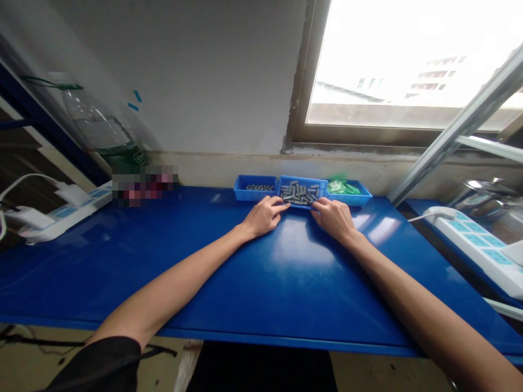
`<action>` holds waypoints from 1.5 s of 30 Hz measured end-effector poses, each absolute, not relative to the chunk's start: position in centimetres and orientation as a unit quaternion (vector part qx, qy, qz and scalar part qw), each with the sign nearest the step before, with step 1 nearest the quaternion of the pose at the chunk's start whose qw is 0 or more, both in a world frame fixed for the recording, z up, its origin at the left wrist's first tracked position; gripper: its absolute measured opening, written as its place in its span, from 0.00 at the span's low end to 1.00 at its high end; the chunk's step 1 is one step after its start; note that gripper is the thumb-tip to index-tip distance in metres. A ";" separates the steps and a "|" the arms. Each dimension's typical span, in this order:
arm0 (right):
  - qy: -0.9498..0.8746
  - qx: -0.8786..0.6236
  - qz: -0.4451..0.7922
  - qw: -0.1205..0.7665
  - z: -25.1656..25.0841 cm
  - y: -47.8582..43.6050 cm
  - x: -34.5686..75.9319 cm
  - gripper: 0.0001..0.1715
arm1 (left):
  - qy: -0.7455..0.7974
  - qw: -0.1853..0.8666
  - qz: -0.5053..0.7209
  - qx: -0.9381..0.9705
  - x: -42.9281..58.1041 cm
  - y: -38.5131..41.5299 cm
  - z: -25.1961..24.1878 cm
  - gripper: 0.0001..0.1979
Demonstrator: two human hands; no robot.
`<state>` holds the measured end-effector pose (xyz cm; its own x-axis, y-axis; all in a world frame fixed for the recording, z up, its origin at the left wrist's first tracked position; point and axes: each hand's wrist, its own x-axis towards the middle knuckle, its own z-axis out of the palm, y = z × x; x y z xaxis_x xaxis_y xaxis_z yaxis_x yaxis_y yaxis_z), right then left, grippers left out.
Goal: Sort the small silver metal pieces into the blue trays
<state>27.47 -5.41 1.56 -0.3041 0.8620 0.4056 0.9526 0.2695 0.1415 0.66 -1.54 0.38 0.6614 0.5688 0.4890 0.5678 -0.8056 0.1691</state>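
Forearms (171, 294) across glossy blue bench (286, 283), trays (302, 178) by wall (204, 81), window (408, 60) above

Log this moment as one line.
left hand: at middle tray front rim | right hand: same rim | pins: grey, in middle tray

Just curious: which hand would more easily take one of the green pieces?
Probably the right hand: it rests nearest the tray of green pieces; the left hand sits further left, at the middle tray.
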 end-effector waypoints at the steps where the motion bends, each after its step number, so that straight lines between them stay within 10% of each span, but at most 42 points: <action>1: -0.791 -0.573 -0.172 0.124 1.6 -5.4 27.5 0.17 | 0.312 -0.012 0.256 0.915 0.7 -1.6 0.6 0.22; 19: -0.682 -0.556 -0.048 0.474 2.6 -5.3 27.4 0.21 | 0.230 -0.219 0.155 0.935 7.8 -0.8 1.7 0.12; 34: -0.675 -0.532 0.259 0.441 1.3 -3.3 28.7 0.42 | 0.248 -0.084 0.170 0.950 6.5 -0.8 1.3 0.13; 45: -0.683 -0.545 0.163 0.459 -0.1 -3.3 28.5 0.34 | 0.267 0.039 0.233 0.934 6.3 -0.2 0.3 0.14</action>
<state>28.49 -3.34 -0.09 0.0151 0.8933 0.4492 0.5947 0.3532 -0.7222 6.30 -0.23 0.26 0.7489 0.5164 0.4154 0.4804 -0.8548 0.1964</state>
